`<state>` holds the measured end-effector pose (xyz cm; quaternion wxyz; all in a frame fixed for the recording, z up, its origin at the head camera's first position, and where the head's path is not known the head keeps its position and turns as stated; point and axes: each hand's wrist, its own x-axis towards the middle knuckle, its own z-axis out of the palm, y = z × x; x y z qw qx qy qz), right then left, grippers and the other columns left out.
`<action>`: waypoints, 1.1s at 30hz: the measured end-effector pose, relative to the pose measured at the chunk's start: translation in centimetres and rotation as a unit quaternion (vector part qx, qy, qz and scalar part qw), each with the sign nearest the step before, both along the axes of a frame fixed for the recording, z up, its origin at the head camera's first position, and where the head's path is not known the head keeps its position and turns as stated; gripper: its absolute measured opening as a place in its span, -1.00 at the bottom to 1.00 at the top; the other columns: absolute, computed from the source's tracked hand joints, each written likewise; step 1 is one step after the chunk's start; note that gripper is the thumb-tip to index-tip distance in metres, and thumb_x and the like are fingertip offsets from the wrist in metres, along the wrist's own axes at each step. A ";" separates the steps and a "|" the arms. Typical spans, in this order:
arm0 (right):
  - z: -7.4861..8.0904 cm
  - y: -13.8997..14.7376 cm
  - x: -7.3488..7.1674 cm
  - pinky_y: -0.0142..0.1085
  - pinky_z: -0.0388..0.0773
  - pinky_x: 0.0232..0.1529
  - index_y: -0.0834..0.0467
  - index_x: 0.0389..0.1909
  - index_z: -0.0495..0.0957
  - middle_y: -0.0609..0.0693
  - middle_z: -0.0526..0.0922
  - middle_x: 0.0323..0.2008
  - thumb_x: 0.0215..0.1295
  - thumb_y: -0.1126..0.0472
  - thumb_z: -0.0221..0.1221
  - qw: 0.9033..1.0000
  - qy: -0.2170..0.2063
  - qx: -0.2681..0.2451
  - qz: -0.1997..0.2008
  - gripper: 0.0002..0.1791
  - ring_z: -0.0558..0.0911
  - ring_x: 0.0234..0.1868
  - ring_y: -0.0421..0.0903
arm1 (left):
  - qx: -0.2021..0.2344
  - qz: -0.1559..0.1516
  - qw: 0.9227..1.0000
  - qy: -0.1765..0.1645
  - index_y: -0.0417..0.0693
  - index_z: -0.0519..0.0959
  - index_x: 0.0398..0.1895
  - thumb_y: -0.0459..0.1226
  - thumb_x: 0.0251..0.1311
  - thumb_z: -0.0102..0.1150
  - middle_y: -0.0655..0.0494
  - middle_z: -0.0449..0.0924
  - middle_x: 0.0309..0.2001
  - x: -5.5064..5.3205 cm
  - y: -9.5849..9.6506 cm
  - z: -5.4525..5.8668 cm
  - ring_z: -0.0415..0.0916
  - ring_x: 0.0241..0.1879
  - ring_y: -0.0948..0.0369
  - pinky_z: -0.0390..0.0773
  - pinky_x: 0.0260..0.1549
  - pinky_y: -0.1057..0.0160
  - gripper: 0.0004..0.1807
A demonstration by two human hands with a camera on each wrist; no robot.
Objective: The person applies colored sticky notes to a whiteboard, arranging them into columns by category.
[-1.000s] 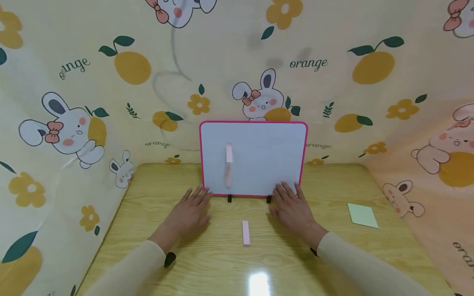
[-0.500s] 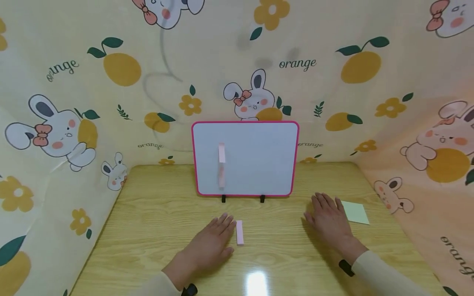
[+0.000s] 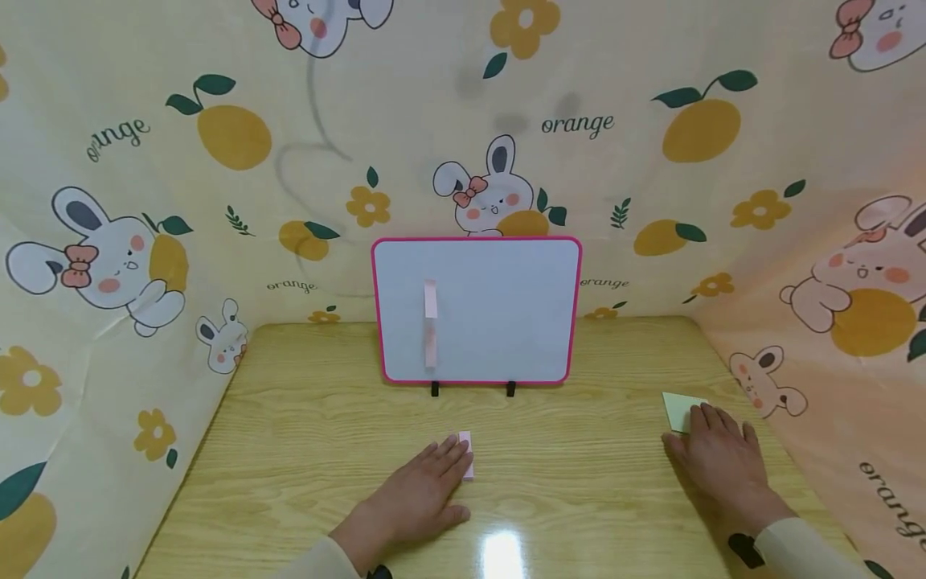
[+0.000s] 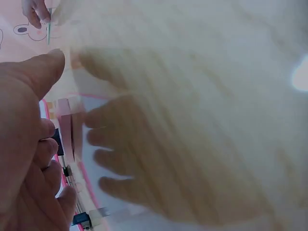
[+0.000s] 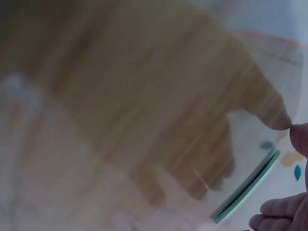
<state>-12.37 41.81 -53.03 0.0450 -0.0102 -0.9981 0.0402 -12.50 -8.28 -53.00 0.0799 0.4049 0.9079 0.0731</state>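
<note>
My left hand (image 3: pixel 415 490) lies low over the wood-look table, its straight fingers partly covering a narrow pink paper strip (image 3: pixel 466 476). In the left wrist view the strip (image 4: pixel 70 137) shows just past those fingers, which are relaxed. At the right, my right hand (image 3: pixel 727 458) reaches over a pale green square sticky-note pad (image 3: pixel 678 412), fingers extended across it and thumb at its near left corner. Most of the pad is hidden under them. The right wrist view shows the pad (image 5: pixel 246 187) edge-on, close to the fingers (image 5: pixel 284 211).
A pink-framed whiteboard (image 3: pixel 499 310) stands on small black feet (image 3: pixel 510 389) at the back middle. On its left part is a pink strip (image 3: pixel 431 299), with a paler pink stretch (image 3: pixel 431 346) directly below. Patterned cloth (image 3: pixel 615 177) walls in the table (image 3: pixel 579 482).
Both hands have left the whiteboard's lower corners. The left hand came down and right onto the pink strip; the right hand moved right onto the green pad. The head view shifted slightly.
</note>
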 end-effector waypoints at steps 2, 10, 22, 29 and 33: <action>-0.1 0.4 0.1 0.64 0.11 0.26 0.52 0.41 0.28 0.57 0.31 0.38 0.60 -0.27 0.01 1.000 -0.012 -0.002 -0.002 -0.11 0.30 0.37 0.54 | -0.007 -0.004 1.000 -0.001 -0.12 0.13 0.69 0.21 0.58 -0.10 -0.01 0.04 0.70 0.0 0.0 0.0 -0.04 0.69 0.05 0.16 0.63 -0.03 -0.15; 0.1 0.7 0.7 0.67 0.25 0.11 0.41 0.15 0.48 0.48 0.52 0.23 0.67 -0.20 -0.05 0.999 -0.025 0.001 0.026 -0.33 0.47 0.24 0.53 | -0.016 -0.008 1.000 -0.006 -0.10 0.11 0.69 0.24 0.59 -0.15 0.02 0.03 0.70 0.1 0.1 -0.4 -0.04 0.69 0.07 0.16 0.63 0.00 -0.14; -0.1 -4.5 0.9 0.57 0.32 0.22 0.40 0.30 0.48 0.44 0.54 0.26 0.61 -0.11 0.10 0.997 0.004 -0.008 0.078 -0.36 0.47 0.31 0.50 | 0.015 0.017 1.000 -0.018 -0.11 0.15 0.68 0.24 0.54 -0.05 0.01 0.09 0.69 -0.6 -2.6 -0.9 0.00 0.68 0.04 0.13 0.64 -0.03 -0.12; -0.4 -10.3 0.7 0.45 0.44 0.25 0.35 0.27 0.56 0.31 0.62 0.22 0.49 -0.02 0.25 0.990 0.047 -0.008 0.135 -0.43 0.56 0.29 0.35 | 0.016 0.020 0.999 -0.036 -0.09 0.15 0.69 0.23 0.51 0.03 0.01 0.10 0.69 -1.0 -4.0 -0.6 0.01 0.68 0.05 0.10 0.65 -0.02 -0.11; -0.5 -13.7 0.7 0.40 0.45 0.30 0.32 0.28 0.57 0.24 0.62 0.23 0.47 0.01 0.28 0.985 0.050 -0.012 0.165 -0.44 0.56 0.31 0.27 | 0.016 0.018 0.999 -0.048 -0.08 0.16 0.68 0.22 0.48 0.09 0.02 0.10 0.68 -1.3 -4.4 -0.4 0.01 0.68 0.06 0.10 0.65 -0.01 -0.10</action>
